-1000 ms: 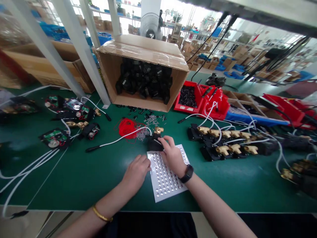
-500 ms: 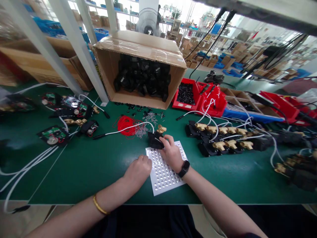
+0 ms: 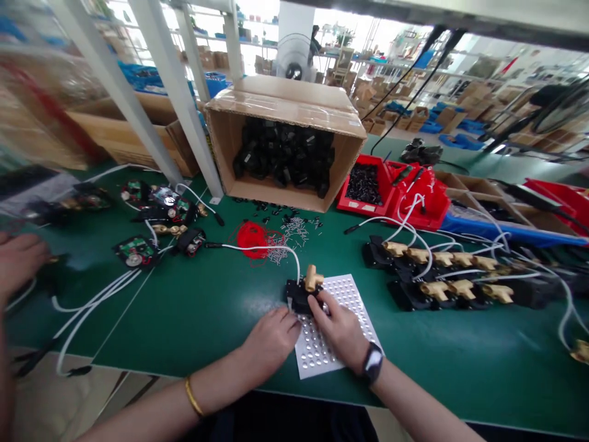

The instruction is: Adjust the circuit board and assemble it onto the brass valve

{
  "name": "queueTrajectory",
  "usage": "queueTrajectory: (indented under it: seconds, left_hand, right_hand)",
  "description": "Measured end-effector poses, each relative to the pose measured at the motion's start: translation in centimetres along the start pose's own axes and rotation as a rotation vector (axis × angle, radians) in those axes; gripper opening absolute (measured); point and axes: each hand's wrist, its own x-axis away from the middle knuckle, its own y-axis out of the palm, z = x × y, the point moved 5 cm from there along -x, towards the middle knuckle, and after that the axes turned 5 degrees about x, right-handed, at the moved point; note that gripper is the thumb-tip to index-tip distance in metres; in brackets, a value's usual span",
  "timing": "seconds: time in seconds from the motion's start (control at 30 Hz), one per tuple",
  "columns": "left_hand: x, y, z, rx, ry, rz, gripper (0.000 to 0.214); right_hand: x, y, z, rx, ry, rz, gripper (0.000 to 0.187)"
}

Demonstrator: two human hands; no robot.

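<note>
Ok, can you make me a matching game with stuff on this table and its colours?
Things:
1. thread bundle
2. dotted sheet under the right hand
3. table
4. big box

Colours:
A. green
B. brown
C. red
D. white

Pairs: 1-C, 2-D, 3-A, 4-B
</note>
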Motion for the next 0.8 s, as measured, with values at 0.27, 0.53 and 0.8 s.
queueTrajectory:
  seconds: [0.27,0.53,0.8]
  left_hand:
    - [1.3,-10.9,-8.9,0.23,-0.583,0.603,0.016]
    - [-12.4,-6.6,-14.6,0.254,-0.547,-0.24,0.01]
    - [-14.2,-1.0,-15.4,0.045,-0.495,-0.352,0.006]
  right_hand:
    - [1.6,-2.7,0.3,-0.308,0.05,0.008,0.033]
    - [-9.4,2.6,10.2,-0.448,0.786,-0.335,0.016]
    - [-13.1,5.5,8.1,-0.278,0.891,-0.409,0.016]
